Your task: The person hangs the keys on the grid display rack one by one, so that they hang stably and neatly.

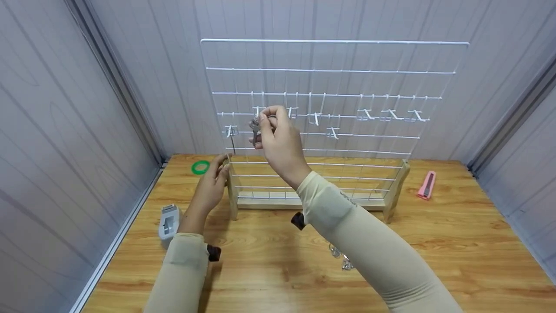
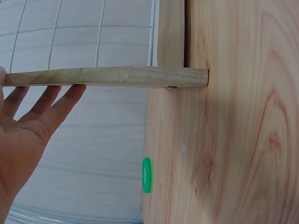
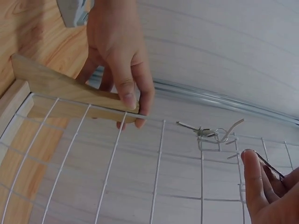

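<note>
My right hand (image 1: pixel 282 143) pinches a key (image 1: pixel 255 137) in front of the white wire grid rack (image 1: pixel 334 42), close to a hook at the left of the upper row. In the right wrist view the dark edge of the held key (image 3: pixel 270 164) shows between thumb and fingers. Lower left, another key (image 3: pixel 188 126) hangs by its ring (image 3: pixel 220 135) from a hook. My left hand (image 1: pixel 212 184) grips the top of the rack's wooden side post (image 2: pixel 117 76), thumb on one face and fingers on the other.
Several white hooks (image 1: pixel 393 114) are on the grid. More keys (image 1: pixel 346 263) lie on the table beside my right forearm. A green tape roll (image 1: pixel 200 167) and a grey device (image 1: pixel 168 226) are at left; a pink box cutter (image 1: pixel 427 185) lies at right. Walls stand around the table.
</note>
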Motion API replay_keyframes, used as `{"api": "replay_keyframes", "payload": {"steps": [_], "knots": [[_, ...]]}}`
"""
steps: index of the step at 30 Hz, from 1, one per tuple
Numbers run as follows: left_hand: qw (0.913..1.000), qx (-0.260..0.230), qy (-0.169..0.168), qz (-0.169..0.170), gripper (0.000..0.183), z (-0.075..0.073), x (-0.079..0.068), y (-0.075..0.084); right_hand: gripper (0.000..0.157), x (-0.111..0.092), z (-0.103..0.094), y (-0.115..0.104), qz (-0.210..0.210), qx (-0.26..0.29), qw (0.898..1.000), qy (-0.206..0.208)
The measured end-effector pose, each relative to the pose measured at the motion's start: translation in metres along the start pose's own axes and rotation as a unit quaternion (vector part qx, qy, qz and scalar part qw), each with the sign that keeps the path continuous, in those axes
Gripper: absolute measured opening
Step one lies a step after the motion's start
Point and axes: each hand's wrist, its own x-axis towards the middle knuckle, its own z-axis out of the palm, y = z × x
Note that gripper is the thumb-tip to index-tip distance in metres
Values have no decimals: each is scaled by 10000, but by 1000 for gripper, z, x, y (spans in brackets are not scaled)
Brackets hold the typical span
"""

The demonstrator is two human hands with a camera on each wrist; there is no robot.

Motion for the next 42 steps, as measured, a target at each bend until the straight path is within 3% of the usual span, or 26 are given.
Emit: {"api": "replay_keyframes", "payload": {"steps": [11,20,26,32,38,42], "knots": [[9999,34,-20,-138,49,0,0,0,21,4,2,14,-65,-673,9977,102],[9999,-21,-37,-118,47,-1,-2,1,27,-11,-9,38,260,-652,9974,-175],[10000,45,-64,-38,48,-1,-1,0,28,-30,-32,61,769,-226,9966,-191],[10000,13,-41,-22,48,0,-1,1,31,-57,-66,86,1419,-6,9896,-246],[9999,-11,-93,-75,51,0,-1,0,38,-88,-101,123,2234,-61,9745,-212],[9999,-69,-104,-76,50,0,0,0,33,-106,-121,146,2777,10,9604,-240]]}}
